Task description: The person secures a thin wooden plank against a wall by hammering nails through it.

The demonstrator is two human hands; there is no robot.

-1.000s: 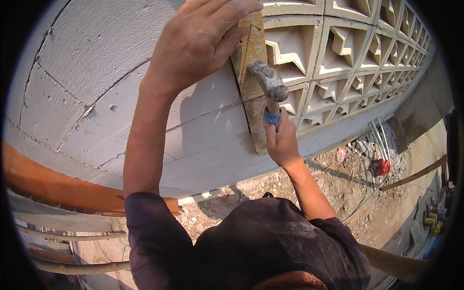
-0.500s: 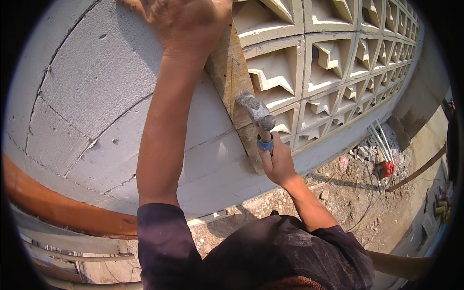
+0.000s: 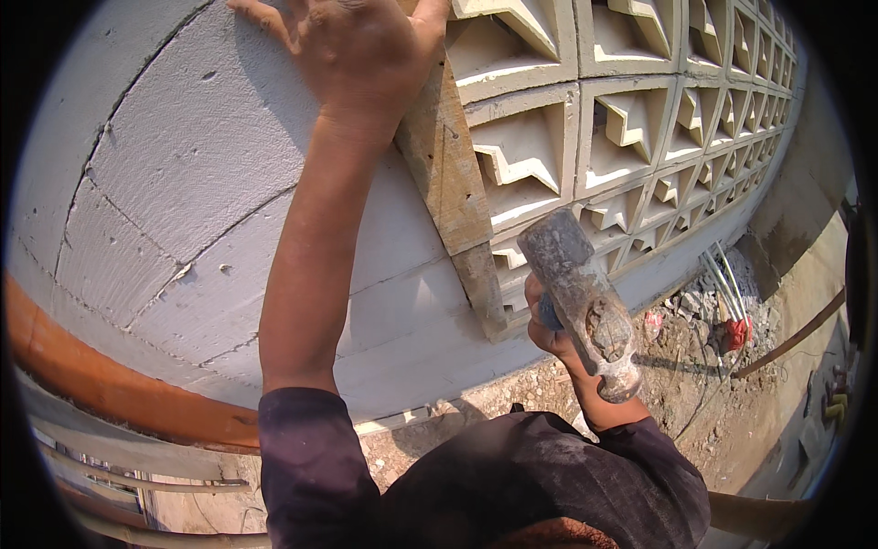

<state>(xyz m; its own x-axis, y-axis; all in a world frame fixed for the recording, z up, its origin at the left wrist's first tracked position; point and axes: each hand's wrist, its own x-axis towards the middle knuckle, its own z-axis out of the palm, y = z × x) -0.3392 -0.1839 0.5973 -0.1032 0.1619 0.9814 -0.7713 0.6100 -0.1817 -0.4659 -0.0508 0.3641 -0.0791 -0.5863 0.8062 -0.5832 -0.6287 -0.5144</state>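
My left hand spreads out across the top of a wooden board, pressing it to the white block wall. Its fingertips are partly cut off by the upper edge. A nail sticks out of the board below that hand. My right hand is closed round the handle of a hammer, gripping near a blue band. The hammer head is raised off the board toward me and hides part of the hand and forearm. Along the board's right side runs a wall of cream vent blocks.
An orange-brown band curves along the lower left, above some poles. Rubble-strewn ground lies below the wall, with white rods standing by a red object at right. A brown pole slants nearby.
The hammer has swung away from the board, toward me and to the right, so its head looks larger. My left hand stays on the board; the view has shifted slightly.
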